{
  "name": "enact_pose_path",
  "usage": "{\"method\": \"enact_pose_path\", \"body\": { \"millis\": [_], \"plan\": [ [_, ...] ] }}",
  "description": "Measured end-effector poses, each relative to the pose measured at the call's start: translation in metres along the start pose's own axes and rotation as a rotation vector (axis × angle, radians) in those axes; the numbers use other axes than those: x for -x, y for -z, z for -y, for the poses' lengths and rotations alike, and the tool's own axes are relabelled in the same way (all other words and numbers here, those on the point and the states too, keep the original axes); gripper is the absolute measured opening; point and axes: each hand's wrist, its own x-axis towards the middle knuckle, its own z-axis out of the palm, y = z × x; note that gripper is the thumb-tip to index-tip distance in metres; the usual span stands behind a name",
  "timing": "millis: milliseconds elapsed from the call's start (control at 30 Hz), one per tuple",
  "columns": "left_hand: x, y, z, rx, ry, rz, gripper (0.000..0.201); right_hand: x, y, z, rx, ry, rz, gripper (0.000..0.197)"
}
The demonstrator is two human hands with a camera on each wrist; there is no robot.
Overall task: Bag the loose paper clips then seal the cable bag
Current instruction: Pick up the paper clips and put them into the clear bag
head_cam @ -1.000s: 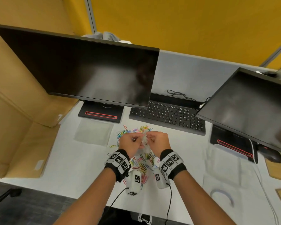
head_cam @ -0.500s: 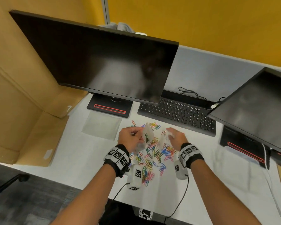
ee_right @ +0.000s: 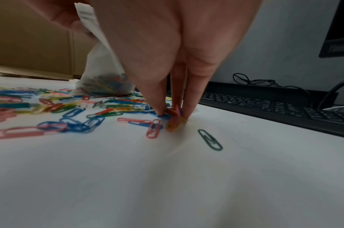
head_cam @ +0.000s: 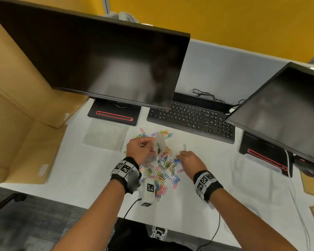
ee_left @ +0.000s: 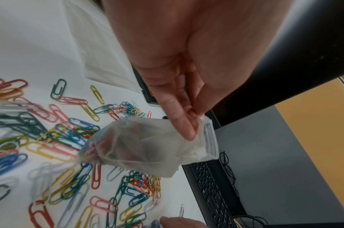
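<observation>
A pile of coloured paper clips (head_cam: 163,169) lies loose on the white desk (head_cam: 80,178). My left hand (head_cam: 141,151) pinches the top edge of a small translucent zip bag (head_cam: 159,144) and holds it up over the pile; the small translucent zip bag (ee_left: 147,143) hangs from my left thumb and finger with some clips inside. My right hand (head_cam: 187,158) is down at the pile's right edge. Its fingertips (ee_right: 186,114) pinch a few orange and red clips (ee_right: 174,120) against the desk. A lone green clip (ee_right: 210,139) lies just beside them.
Two dark monitors (head_cam: 98,60) (head_cam: 283,109) stand over the desk, with a black keyboard (head_cam: 192,118) behind the pile. A flat clear bag (head_cam: 105,135) lies to the left, and another clear bag (head_cam: 257,180) to the right. Cardboard (head_cam: 16,124) lines the left side.
Both hands were together at the bag a second ago. My right hand has let go of it and dropped right onto the clips, while the left keeps the bag raised.
</observation>
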Motion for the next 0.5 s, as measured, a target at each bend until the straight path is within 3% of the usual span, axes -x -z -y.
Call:
{"method": "enact_pose_path", "body": {
  "millis": [67,133,233,300,400,500],
  "plan": [
    [0.002,-0.002,-0.002,0.003,0.002,-0.001,0.017,-0.004,0.005,0.001,-0.053,-0.044,-0.004,0.03],
    [0.002,-0.004,-0.002,0.02,0.011,-0.003,0.021,-0.007,0.014,-0.002,-0.235,-0.191,-0.071,0.02],
    [0.003,-0.005,-0.001,0.019,0.016,-0.01,0.025,-0.005,0.024,-0.014,-0.657,-0.472,-0.22,0.012],
    [0.003,-0.006,-0.001,0.018,0.025,-0.005,0.027,-0.002,0.035,-0.017,-1.075,-0.629,-0.255,0.018],
    [0.004,-0.009,-0.001,-0.022,0.021,-0.014,0.023,-0.004,0.063,-0.007,-1.539,-0.602,-0.24,0.024],
    [0.004,-0.013,-0.004,-0.053,0.014,-0.022,0.014,-0.009,0.09,0.014,-1.617,-0.44,-0.124,0.03]
  ]
}}
